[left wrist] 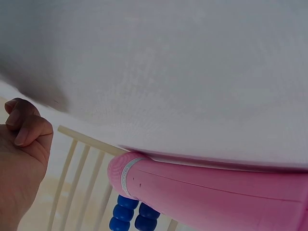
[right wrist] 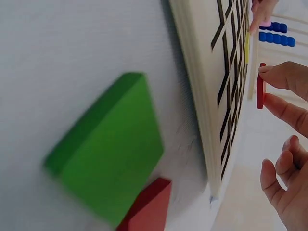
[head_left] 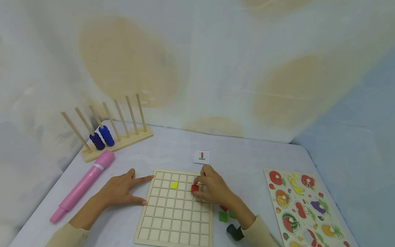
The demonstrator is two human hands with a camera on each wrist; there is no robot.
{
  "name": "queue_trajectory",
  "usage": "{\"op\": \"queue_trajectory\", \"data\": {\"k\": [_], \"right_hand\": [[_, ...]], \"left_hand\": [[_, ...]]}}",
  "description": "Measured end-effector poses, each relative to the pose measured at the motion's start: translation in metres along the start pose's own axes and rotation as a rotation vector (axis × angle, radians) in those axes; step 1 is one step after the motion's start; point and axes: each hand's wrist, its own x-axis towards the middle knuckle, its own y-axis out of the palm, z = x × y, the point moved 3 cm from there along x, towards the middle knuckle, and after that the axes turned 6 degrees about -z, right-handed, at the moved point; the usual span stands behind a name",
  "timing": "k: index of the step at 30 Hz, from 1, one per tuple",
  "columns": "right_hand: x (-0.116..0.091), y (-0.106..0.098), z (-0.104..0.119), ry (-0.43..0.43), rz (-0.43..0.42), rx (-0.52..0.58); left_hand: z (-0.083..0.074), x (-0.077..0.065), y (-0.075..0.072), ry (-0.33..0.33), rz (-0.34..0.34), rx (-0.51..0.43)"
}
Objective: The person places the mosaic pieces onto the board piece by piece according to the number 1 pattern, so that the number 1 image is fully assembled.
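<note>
A wooden grid board (head_left: 172, 212) lies on the table, with a yellow tile (head_left: 174, 185) in one of its upper cells. Between thumb and index finger my right hand (head_left: 213, 187) pinches a red square tile (right wrist: 261, 86), held over the upper right of the board. My left hand (head_left: 120, 190) touches the board's left edge with thumb and index fingertips; its other fingers are folded in, as the left wrist view shows. Right of the board lie green tiles (head_left: 223, 216) and another red tile (right wrist: 149, 207), partly behind my right wrist in the head view.
Beyond the board lies a small pattern card (head_left: 202, 156). A pink tube (head_left: 81, 187) lies at the left, before a wooden peg stand (head_left: 123, 140) with blue beads. At the right is a fruit puzzle board (head_left: 303, 206). A black object (head_left: 235, 232) sits near my right wrist.
</note>
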Motion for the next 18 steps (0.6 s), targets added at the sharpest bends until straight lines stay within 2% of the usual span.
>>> {"op": "queue_trajectory", "data": {"k": [9,13,18], "right_hand": [[0.022,0.010,0.013,-0.028,0.024,0.000],[0.028,0.016,0.018,-0.013,0.054,0.003],[0.033,0.023,0.021,-0.011,0.073,-0.049]], "left_hand": [[0.001,0.002,0.001,0.012,-0.018,0.007],[0.002,0.002,0.002,0.005,-0.011,0.006],[0.002,0.001,0.001,0.010,-0.013,0.004]]}}
